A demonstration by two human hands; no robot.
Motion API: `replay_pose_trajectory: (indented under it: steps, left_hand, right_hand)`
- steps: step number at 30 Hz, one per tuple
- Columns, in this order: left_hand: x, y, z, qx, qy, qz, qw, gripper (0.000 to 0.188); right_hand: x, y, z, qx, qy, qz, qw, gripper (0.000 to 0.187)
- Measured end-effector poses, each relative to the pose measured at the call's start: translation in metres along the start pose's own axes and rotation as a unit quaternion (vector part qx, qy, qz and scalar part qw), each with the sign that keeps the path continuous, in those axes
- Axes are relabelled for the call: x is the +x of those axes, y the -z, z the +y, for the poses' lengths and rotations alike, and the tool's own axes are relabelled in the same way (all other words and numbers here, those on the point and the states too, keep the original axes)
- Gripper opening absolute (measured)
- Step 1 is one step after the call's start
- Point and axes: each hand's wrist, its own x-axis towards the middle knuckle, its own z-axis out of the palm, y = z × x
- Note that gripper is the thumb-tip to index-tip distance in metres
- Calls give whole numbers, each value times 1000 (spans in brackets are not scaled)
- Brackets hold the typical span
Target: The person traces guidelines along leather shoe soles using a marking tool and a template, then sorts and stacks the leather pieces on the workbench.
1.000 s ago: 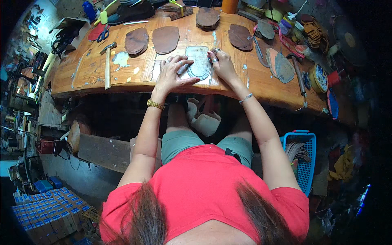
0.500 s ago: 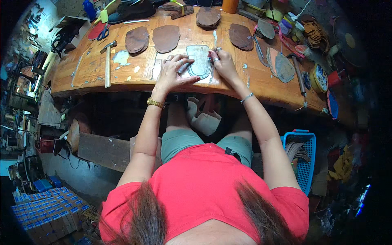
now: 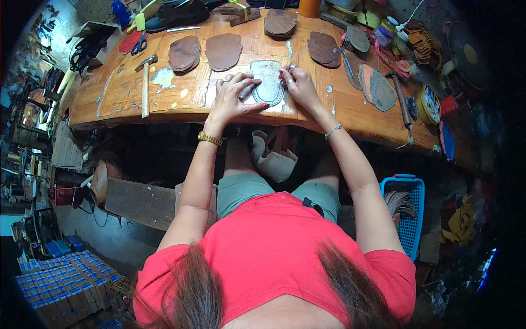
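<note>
A grey-white rounded plate (image 3: 267, 82) with a dark stitched-looking border along its curved lower edge lies on the wooden table. My left hand (image 3: 233, 96) rests at its left side, fingers and thumb spread, the tips pressing on it. A small grey cylinder-like shape shows beneath those fingers; I cannot make out what it is. At the plate's upper right edge my right hand (image 3: 300, 86) is closed in a pinch, and whatever lies between its fingertips is too small to name. Brown leather pieces (image 3: 223, 52) lie in stacks beyond my hands.
A hammer (image 3: 145, 88) lies to the left, near blue-handled scissors (image 3: 139, 43). On the right are a curved blade (image 3: 350, 68), another hammer (image 3: 401, 101), grey oval pieces (image 3: 382, 90) and a round tin (image 3: 427, 104). A blue basket (image 3: 408, 230) stands below the table.
My right fingers have shifted very slightly and curled closer at the plate's right edge. My left hand and the plate keep almost the same place.
</note>
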Motion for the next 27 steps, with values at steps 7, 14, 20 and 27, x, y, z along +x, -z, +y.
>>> replay_pose_trajectory:
  steps: [7, 14, 20, 27]
  left_hand:
    - [-1, -2, -3, 14, -6, 4, 1000, 62]
    - [0, 1, 1, 3, 1, 4, 1000, 60]
    - [0, -1, -3, 12, -10, 13, 1000, 62]
    - [-1, -1, -1, 25, 5, -4, 1000, 63]
  right_hand:
    - [-2, 4, -5, 47, -51, -2, 998, 25]
    - [-4, 5, -9, -38, 18, -26, 999, 21]
    - [-4, 6, -16, -45, 51, -55, 996, 22]
    - [-6, 9, -13, -35, 2, -33, 999, 20]
